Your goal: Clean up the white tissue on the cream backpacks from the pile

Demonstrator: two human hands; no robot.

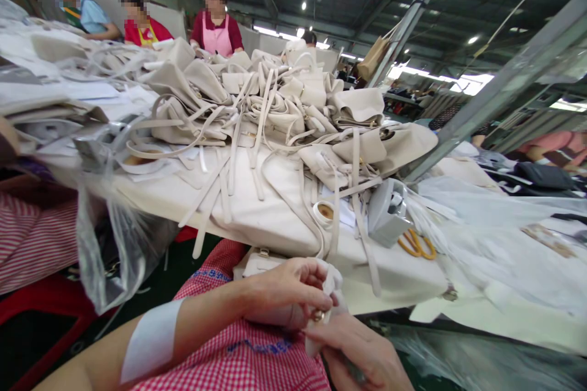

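A cream handbag [259, 264] lies on my lap, over a red checked apron [215, 363], and is partly covered by my hands and forearm. Bent fingers of my left hand [293, 286] pinch a pale strap-like part of the bag just above a small gold metal fitting [318, 316]. From the lower right, my right hand [362, 345] closes on the same pale part below that fitting. Something greyish shows under the right palm, too blurred to name. A white patch [153, 336] wraps my left forearm.
Cream bags [293, 98] with dangling straps are heaped on the table [284, 220] ahead. Near its edge are a tape roll [323, 212], a grey box [389, 211] and yellow-handled scissors [417, 243]. A metal post [486, 91] slants at right. Co-workers [216, 30] stand behind.
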